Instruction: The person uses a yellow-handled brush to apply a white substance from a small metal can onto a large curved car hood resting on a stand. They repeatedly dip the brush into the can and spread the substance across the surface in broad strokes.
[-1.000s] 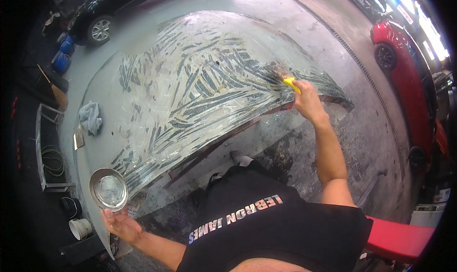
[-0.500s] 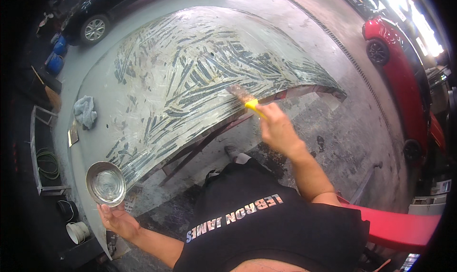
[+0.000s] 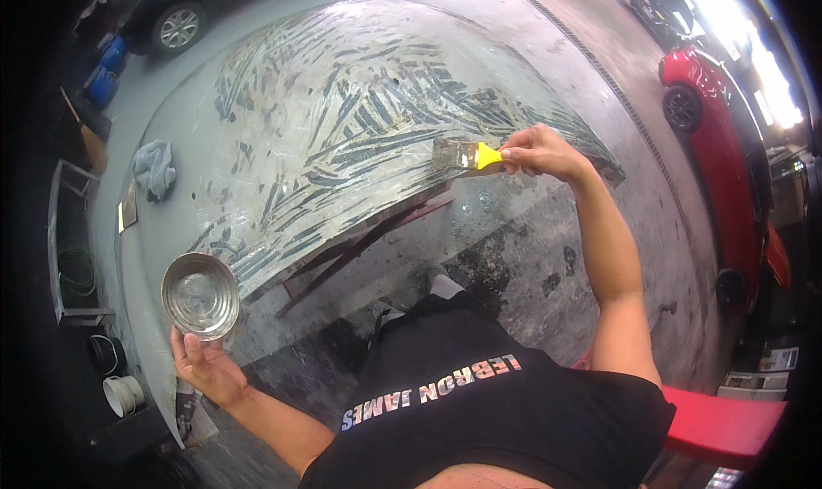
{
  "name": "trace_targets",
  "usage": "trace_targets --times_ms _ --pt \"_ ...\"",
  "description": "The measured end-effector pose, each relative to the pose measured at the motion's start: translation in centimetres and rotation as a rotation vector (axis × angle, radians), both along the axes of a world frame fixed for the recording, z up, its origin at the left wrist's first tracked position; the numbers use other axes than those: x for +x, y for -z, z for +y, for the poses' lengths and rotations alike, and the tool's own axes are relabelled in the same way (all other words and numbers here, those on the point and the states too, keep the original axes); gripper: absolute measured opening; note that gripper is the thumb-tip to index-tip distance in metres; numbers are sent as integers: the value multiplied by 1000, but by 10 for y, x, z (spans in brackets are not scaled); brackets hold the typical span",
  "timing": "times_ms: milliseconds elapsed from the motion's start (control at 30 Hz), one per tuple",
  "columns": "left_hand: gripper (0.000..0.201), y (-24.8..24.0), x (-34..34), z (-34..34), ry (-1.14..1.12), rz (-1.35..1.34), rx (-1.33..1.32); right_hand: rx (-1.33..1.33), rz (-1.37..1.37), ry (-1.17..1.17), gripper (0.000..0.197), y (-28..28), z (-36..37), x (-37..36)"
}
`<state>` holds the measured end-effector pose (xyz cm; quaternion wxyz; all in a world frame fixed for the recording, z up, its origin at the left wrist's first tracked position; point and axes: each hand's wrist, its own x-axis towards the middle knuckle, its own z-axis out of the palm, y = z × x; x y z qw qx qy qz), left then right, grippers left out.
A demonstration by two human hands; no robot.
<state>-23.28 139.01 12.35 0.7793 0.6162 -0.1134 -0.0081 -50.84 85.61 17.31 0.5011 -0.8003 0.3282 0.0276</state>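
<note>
My left hand [image 3: 208, 371] holds up a round metal bowl [image 3: 201, 296] by its near side, thumb and fingertips against it. The bowl tilts toward me and shows a shiny, wet-looking inside. My right hand [image 3: 541, 152] is closed around the yellow handle of a flat paintbrush [image 3: 455, 154]. The brush's bristles lie sideways on or just over the near edge of a large curved car panel [image 3: 248, 159], probably a hood; contact is hard to tell. Dark streaks and pale, glossy smears cover much of the panel's surface.
A grey-blue rag [image 3: 154, 170] and a small flat plate [image 3: 128, 211] lie at the panel's left. Dark red stand bars [image 3: 368, 249] show beneath its near edge. A red car [image 3: 723, 172] stands far right, and a red part [image 3: 723, 425] lies behind my right elbow.
My right hand has moved right and away from me, and the brush has turned from slanting to nearly level. The bowl in my left hand has risen slightly, away from me.
</note>
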Motion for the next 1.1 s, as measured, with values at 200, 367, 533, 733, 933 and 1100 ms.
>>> trace_targets --times_ms 200,367,533,733,933,1100 --pt "60 0 -58 24 -226 28 14 -276 228 25 24 -1 -87 -19" --pt "60 -18 -93 -2 -241 10 18 -345 -101 39 29 7 -73 29" --pt "63 -37 -113 -24 -243 -59 43 -476 -48 -130 38 51 -64 49" --pt "66 -23 -134 -22 -275 -41 8 -396 43 5 34 16 -82 -20" --pt "37 5 -148 -31 -263 -45 -155 -548 -315 -229 22 83 -20 24" --pt "45 -2 -163 -75 -189 195 -176 -555 -217 -284 28 64 -50 5"
